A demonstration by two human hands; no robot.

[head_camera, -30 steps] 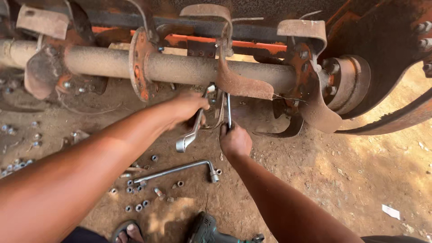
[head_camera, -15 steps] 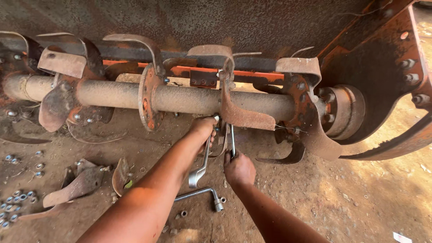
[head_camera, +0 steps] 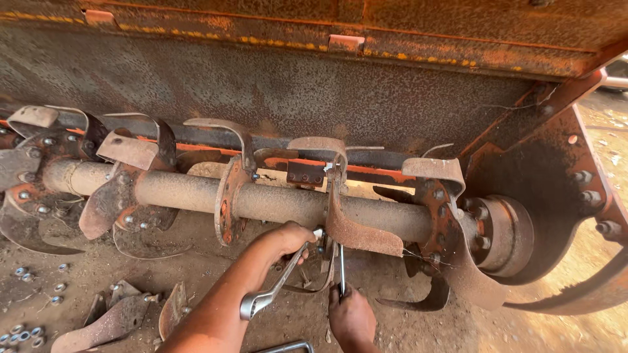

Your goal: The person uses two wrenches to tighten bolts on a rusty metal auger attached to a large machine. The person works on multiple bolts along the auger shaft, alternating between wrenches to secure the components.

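Two wrenches on a rusty tiller rotor, both hands busy under the shaft.

Left hand point(head_camera: 288, 240) has its fingers wrapped round the upper end of a shiny ring wrench point(head_camera: 275, 289), which slants down to the left with its ring end hanging free over the dirt point(head_camera: 392, 327). Right hand point(head_camera: 351, 318) is fisted on the bottom of a second wrench point(head_camera: 341, 268) standing nearly upright, its top end up at the flange point(head_camera: 335, 216) under the shaft point(head_camera: 275, 202), just beside the curved blade point(head_camera: 356, 232). The two wrench heads meet close together at that flange; can't make out the bolt itself. Loose nuts point(head_camera: 23, 336) sit in the dirt near its bottom left corner, with taken-off blades point(head_camera: 111, 320) next to them.
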